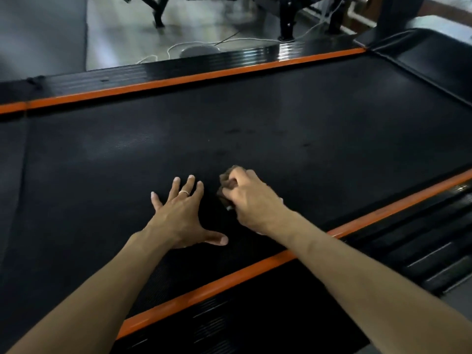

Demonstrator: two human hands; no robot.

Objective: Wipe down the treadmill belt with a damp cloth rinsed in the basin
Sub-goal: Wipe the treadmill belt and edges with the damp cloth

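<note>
Near the belt's (229, 118) near edge, right hand (251, 200) grips the cloth (226, 181); left hand (182, 208) lies flat, fingers spread.

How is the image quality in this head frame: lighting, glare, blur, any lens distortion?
Head view: dim overall; glare streaks on the far side rail and floor beyond; the treadmill belt shows a pale sheen at left; orange rails bow from wide-angle distortion; background is soft; right hand on the cloth looks slightly smeared, left hand sharper.
</note>
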